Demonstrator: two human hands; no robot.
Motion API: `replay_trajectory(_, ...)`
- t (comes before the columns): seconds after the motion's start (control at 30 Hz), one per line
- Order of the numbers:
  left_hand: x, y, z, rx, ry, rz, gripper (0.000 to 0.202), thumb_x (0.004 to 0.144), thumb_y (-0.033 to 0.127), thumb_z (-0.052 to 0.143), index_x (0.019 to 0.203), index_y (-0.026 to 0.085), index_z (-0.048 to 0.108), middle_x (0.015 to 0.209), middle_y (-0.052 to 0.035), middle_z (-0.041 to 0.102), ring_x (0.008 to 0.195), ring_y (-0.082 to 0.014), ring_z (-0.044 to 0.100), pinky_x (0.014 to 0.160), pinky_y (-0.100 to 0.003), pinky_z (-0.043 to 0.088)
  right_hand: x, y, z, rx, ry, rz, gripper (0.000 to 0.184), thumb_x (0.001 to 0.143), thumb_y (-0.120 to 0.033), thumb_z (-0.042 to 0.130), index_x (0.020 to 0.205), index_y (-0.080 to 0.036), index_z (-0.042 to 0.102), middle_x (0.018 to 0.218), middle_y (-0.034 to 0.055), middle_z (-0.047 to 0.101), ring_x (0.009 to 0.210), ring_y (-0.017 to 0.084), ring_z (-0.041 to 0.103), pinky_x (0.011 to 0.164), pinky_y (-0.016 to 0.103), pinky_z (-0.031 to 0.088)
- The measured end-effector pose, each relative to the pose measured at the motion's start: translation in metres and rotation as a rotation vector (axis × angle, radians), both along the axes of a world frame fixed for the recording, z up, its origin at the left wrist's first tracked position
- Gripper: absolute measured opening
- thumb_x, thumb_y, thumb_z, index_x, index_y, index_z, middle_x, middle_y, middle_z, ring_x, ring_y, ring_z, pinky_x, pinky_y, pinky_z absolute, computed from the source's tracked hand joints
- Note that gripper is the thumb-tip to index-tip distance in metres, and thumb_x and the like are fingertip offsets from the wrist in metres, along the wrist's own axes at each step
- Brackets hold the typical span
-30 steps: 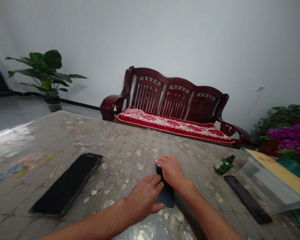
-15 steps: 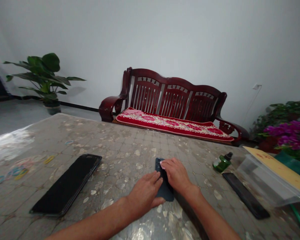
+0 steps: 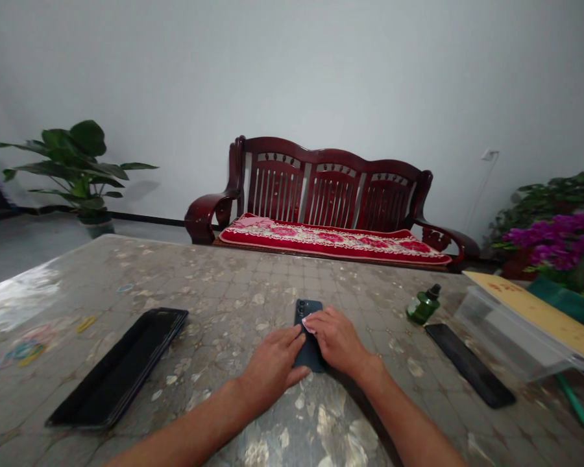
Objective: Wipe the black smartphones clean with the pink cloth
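A dark blue phone (image 3: 307, 311) lies back up on the patterned table (image 3: 224, 279), its camera end pointing away from me. My left hand (image 3: 272, 366) rests flat beside the phone's left edge, fingers stretched out and touching it. My right hand (image 3: 339, 342) lies over the phone's right side, its fingertips pinched on a small pink piece (image 3: 308, 325) pressed against the phone's back. The near half of the phone is hidden under both hands.
A flat black tablet-like device (image 3: 119, 368) lies at the left, with coloured rubber bands (image 3: 22, 350) beyond it. At the right are a small green bottle (image 3: 422, 306), a flat black slab (image 3: 470, 373) and a clear plastic box (image 3: 511, 334). A red wooden bench (image 3: 331, 201) stands behind the table.
My view has tilted and shifted, so more of the phone's far end shows. Both hands stay on the phone; the right fingertips with the pink piece sit a little nearer on its back.
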State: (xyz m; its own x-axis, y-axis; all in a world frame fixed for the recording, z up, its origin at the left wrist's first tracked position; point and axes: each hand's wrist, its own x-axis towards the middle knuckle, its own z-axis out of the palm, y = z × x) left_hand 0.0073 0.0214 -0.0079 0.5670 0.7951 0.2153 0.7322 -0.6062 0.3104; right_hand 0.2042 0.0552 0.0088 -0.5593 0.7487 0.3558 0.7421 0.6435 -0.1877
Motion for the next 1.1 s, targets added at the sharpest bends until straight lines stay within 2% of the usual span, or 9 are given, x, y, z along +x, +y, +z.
replay_trajectory(0.13, -0.004, 0.002, 0.004, -0.03, 0.01, -0.003, 0.054, 0.083, 0.032, 0.074, 0.134, 0.019, 0.059, 0.142, -0.014, 0.058, 0.127, -0.0301, 0.058, 0.11, -0.045, 0.043, 0.004, -0.007, 0.001, -0.04, 0.033, 0.074, 0.027, 0.089, -0.008, 0.051, 0.095, -0.021, 0.073, 0.105, 0.0032, 0.075, 0.095, 0.018, 0.062, 0.091, 0.031, 0.045)
replay_trajectory(0.27, -0.015, 0.018, 0.019, -0.141, -0.004, -0.059, 0.039, 0.087, 0.037, 0.068, 0.122, 0.02, 0.069, 0.135, -0.0113, 0.064, 0.122, -0.0289, 0.062, 0.105, -0.04, 0.048, 0.005, -0.001, 0.0, -0.01, 0.054, -0.091, 0.032, 0.091, -0.007, 0.048, 0.103, -0.02, 0.074, 0.107, 0.0052, 0.075, 0.098, 0.019, 0.062, 0.091, 0.032, 0.045)
replay_trajectory(0.33, -0.021, 0.033, 0.027, -0.162, 0.015, -0.073, 0.028, 0.089, 0.026, 0.062, 0.115, 0.02, 0.072, 0.122, -0.0077, 0.072, 0.112, -0.0259, 0.068, 0.1, -0.037, 0.051, 0.004, 0.002, -0.001, 0.01, 0.065, -0.142, 0.032, 0.093, -0.008, 0.046, 0.106, -0.02, 0.073, 0.109, 0.0059, 0.074, 0.099, 0.019, 0.062, 0.092, 0.032, 0.044)
replay_trajectory(0.43, -0.025, 0.063, 0.034, -0.034, 0.064, -0.105, 0.051, 0.082, 0.006, 0.057, 0.13, 0.02, 0.062, 0.134, -0.0075, 0.065, 0.127, -0.0242, 0.058, 0.109, -0.038, 0.043, 0.002, 0.004, -0.005, 0.028, 0.089, -0.087, 0.028, 0.088, -0.006, 0.052, 0.099, -0.02, 0.074, 0.104, 0.0041, 0.075, 0.096, 0.019, 0.061, 0.089, 0.031, 0.044)
replay_trajectory(0.57, -0.016, 0.102, 0.035, 0.037, 0.264, -0.281, 0.083, 0.069, -0.005, 0.061, 0.145, 0.024, 0.046, 0.154, -0.0111, 0.045, 0.144, -0.0299, 0.038, 0.115, -0.045, 0.036, 0.004, 0.003, -0.012, 0.063, 0.144, -0.011, 0.027, 0.074, -0.002, 0.057, 0.087, -0.021, 0.073, 0.094, 0.0021, 0.075, 0.086, 0.02, 0.06, 0.081, 0.032, 0.043)
replay_trajectory(0.73, 0.007, 0.123, 0.039, 0.003, 0.388, -0.416, 0.088, 0.071, -0.004, 0.066, 0.148, 0.032, 0.042, 0.16, -0.0114, 0.034, 0.146, -0.035, 0.033, 0.114, -0.047, 0.036, 0.01, 0.003, -0.018, 0.113, 0.288, 0.047, 0.03, 0.069, -0.002, 0.055, 0.086, -0.021, 0.071, 0.092, 0.0009, 0.075, 0.084, 0.019, 0.062, 0.08, 0.033, 0.043)
replay_trajectory(0.87, 0.019, 0.125, 0.049, -0.11, 0.475, -0.453, 0.087, 0.071, 0.002, 0.071, 0.146, 0.037, 0.045, 0.151, -0.0105, 0.047, 0.133, -0.0363, 0.05, 0.103, -0.044, 0.046, 0.011, 0.003, -0.018, 0.119, 0.328, 0.051, 0.031, 0.068, -0.002, 0.054, 0.084, -0.023, 0.071, 0.092, -0.0005, 0.076, 0.082, 0.019, 0.063, 0.079, 0.032, 0.043)
replay_trajectory(0.97, 0.021, 0.125, 0.057, -0.121, 0.52, -0.409, 0.083, 0.071, 0.011, 0.074, 0.144, 0.04, 0.047, 0.137, -0.0101, 0.058, 0.118, -0.0366, 0.06, 0.092, -0.044, 0.051, 0.012, 0.004, -0.018, 0.119, 0.37, 0.018, 0.032, 0.069, -0.003, 0.054, 0.086, -0.023, 0.072, 0.089, 0.0, 0.076, 0.083, 0.018, 0.064, 0.079, 0.032, 0.044)
replay_trajectory(1.1, 0.01, 0.123, 0.062, -0.159, 0.578, -0.236, 0.085, 0.058, 0.029, 0.086, 0.136, 0.037, 0.054, 0.128, -0.0113, 0.059, 0.114, -0.0404, 0.059, 0.089, -0.048, 0.051, 0.016, 0.006, -0.019, 0.109, 0.434, -0.061, 0.029, 0.077, -0.007, 0.053, 0.089, -0.024, 0.074, 0.09, 0.001, 0.076, 0.084, 0.018, 0.065, 0.082, 0.032, 0.045)
